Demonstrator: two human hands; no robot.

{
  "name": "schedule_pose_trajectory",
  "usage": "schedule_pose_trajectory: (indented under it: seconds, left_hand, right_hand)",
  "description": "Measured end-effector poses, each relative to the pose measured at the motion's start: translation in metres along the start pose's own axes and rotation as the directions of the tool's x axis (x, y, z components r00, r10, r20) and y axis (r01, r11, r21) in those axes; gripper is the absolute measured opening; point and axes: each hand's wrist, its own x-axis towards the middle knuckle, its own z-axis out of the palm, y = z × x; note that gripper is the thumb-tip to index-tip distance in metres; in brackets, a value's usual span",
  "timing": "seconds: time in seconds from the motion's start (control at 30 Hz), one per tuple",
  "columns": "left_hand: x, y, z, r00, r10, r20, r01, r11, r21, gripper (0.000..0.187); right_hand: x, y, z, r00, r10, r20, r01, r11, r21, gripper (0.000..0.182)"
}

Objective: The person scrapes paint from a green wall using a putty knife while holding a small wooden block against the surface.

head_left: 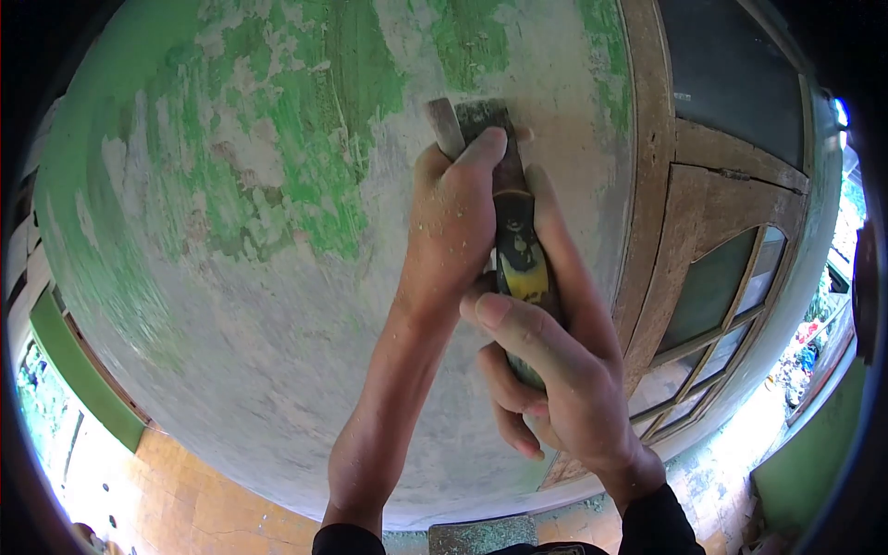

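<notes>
A scraper with a black and yellow handle points upward, its wide dark blade against the wall. Around the lower part of the handle, the fingers of my right hand are wrapped, with one finger stretched up along its side. My left hand grips the blade end, thumb across the blade. A flat greyish piece sticks up from between its fingers and thumb; what it belongs to is hidden. Patchy green paint covers the wall's upper left, and bare grey-white surface shows around the blade. Small flakes cling to my left hand.
A wooden door frame with glass panes stands to the right of the wall. Orange floor tiles show below. A flat, debris-covered slab lies at the bottom centre. Green low walls stand at both edges.
</notes>
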Motion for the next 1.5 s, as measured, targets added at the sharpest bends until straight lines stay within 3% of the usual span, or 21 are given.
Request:
schedule_pose_trajectory:
  seconds: [0.17,0.33,0.47,0.53,0.7,0.8,0.87,0.97,1.3,1.5]
  left_hand:
    - [-0.004,0.001,0.000,0.997,-0.072,0.022,0.073,0.996,-0.048,0.026]
    - [0.004,0.008,0.006,0.999,-0.012,0.042,0.011,1.000,0.024,0.025]
    - [0.001,0.002,0.011,0.998,0.027,0.065,-0.028,1.000,0.004,0.026]
    - [-0.011,-0.004,0.011,0.997,-0.075,-0.001,0.074,0.996,-0.049,0.030]
    - [-0.005,0.008,0.014,0.999,-0.037,0.013,0.037,0.999,0.021,0.030]
    - [-0.004,-0.002,0.012,1.000,-0.012,-0.017,0.012,1.000,-0.002,0.030]
    - [0.001,0.000,0.010,0.997,-0.048,0.061,0.054,0.993,-0.100,0.030]
    - [-0.005,0.009,0.009,0.996,-0.090,0.026,0.090,0.995,-0.034,0.022]
    - [-0.004,0.001,0.011,0.998,-0.058,0.015,0.059,0.996,-0.073,0.029]
    - [0.000,0.007,0.011,0.997,-0.064,0.054,0.065,0.997,-0.029,0.029]
  right_hand:
    - [-0.004,-0.006,0.003,0.999,0.028,-0.028,-0.027,0.999,0.021,0.080]
    - [0.004,-0.005,0.003,0.996,-0.041,-0.079,0.037,0.998,-0.055,0.080]
    - [0.000,-0.009,-0.001,0.997,-0.059,-0.059,0.055,0.996,-0.065,0.081]
    - [-0.008,0.001,-0.006,0.999,-0.005,-0.047,0.004,0.999,-0.032,0.082]
    - [-0.002,-0.010,-0.003,0.999,-0.032,-0.012,0.032,0.999,-0.005,0.083]
    - [-0.002,-0.001,-0.005,0.999,-0.040,-0.028,0.038,0.996,-0.075,0.083]
    - [0.001,-0.003,-0.004,0.998,-0.050,-0.029,0.048,0.996,-0.073,0.082]
    - [-0.001,0.000,-0.002,0.998,-0.052,-0.030,0.050,0.997,-0.063,0.081]
    - [-0.001,0.004,-0.005,0.996,-0.084,-0.032,0.080,0.990,-0.113,0.081]
    - [0.000,-0.007,0.000,0.997,-0.049,-0.055,0.046,0.998,-0.053,0.082]
